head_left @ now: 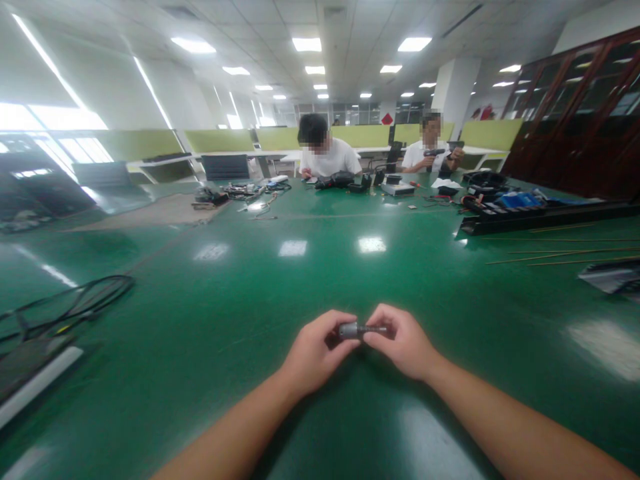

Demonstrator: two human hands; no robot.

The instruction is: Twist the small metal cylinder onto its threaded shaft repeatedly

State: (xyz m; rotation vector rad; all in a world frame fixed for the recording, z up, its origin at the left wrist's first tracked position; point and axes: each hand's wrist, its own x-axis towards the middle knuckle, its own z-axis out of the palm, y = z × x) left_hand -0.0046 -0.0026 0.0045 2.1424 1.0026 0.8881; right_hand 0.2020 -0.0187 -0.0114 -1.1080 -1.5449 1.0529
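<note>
A small grey metal cylinder [349, 331] with a thin dark threaded-looking shaft [373, 329] lies level between my hands, over the green table [240, 267]. My left hand [320, 343] is closed on the cylinder, thumb below and fingers above. On the other side, my right hand [403, 340] pinches around the shaft, its fingertips near where the shaft meets the cylinder. Part of the shaft's far end is hidden by the right fingers.
Black cables [100, 293] and a dark device [35, 367] are at the left. Thin rods [565, 253] and a long black rail [545, 217] lie at the right. Two people [327, 157] [427, 157] sit across the table behind tools and parts.
</note>
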